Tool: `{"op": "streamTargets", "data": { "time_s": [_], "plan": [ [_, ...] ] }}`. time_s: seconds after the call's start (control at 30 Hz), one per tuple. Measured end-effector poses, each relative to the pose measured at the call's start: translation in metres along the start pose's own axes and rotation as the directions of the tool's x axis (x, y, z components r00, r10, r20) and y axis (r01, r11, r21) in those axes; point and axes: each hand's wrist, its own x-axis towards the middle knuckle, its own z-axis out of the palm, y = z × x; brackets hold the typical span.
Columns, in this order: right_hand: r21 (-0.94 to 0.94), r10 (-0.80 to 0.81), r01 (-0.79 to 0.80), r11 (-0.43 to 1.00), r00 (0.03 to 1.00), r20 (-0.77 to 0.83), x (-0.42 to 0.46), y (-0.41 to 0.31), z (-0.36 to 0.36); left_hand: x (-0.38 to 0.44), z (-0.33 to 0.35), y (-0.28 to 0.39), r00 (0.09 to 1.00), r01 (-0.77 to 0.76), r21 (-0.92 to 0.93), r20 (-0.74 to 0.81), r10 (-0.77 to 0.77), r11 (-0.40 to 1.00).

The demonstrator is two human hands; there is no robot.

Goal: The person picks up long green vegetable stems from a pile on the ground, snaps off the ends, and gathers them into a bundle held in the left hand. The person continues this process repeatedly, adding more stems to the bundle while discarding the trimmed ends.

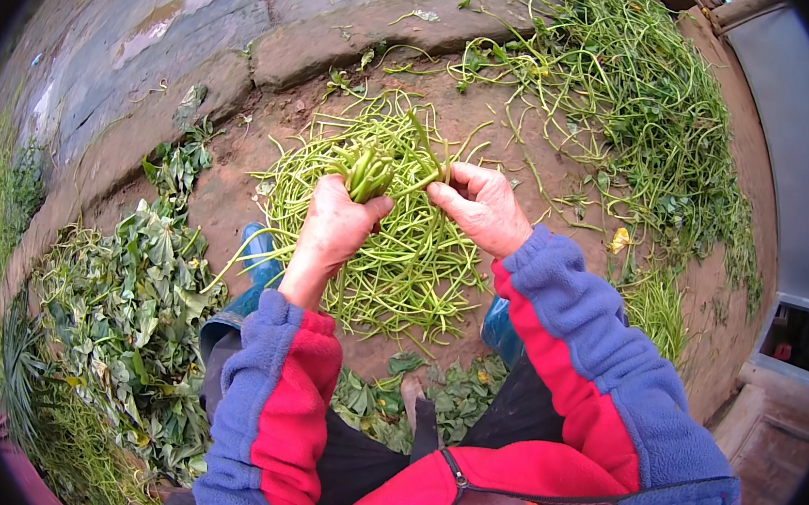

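Observation:
My left hand (338, 224) is closed around a bunch of green stems (367, 168), their thick ends sticking up above the thumb. Thin stem ends trail out below that wrist towards the left. Just right of the bunch, my right hand (482, 205) pinches a single green stem (418, 184) between thumb and forefinger. Its far end reaches the bunch. Below both hands, a loose heap of leafless green stems (409, 275) lies on the earth between two blue boots.
A pile of stripped leaves (144, 300) lies at the left. At the upper right spreads a large tangle of leafy vines (630, 106). Long stone slabs (367, 37) edge the dirt beside wet paving (178, 19). More leaves (463, 397) lie between my legs.

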Motion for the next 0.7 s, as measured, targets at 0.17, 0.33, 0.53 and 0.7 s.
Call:
{"op": "streamTargets", "data": {
  "time_s": [0.17, 0.33, 0.53, 0.7],
  "plan": [
    [0.121, 0.105, -0.101, 0.988, 0.994, -0.027, 0.001, -0.006, -0.004, -0.002, 0.008, 0.001, 0.996, 0.073, -0.076, 0.056, -0.069, 0.994],
    [0.210, 0.138, -0.129, 0.969, 0.990, -0.028, 0.003, -0.011, -0.004, -0.002, 0.007, 0.000, 0.993, 0.113, -0.118, 0.039, -0.109, 0.987],
    [0.205, 0.106, -0.104, 0.973, 0.994, 0.000, 0.004, -0.013, -0.004, -0.003, 0.008, -0.001, 0.998, 0.061, -0.098, -0.024, -0.064, 0.993],
    [0.073, 0.013, -0.013, 0.997, 1.000, -0.009, 0.007, -0.012, -0.004, -0.004, 0.010, -0.001, 0.993, 0.102, -0.182, 0.071, -0.090, 0.978]
  ]
}}
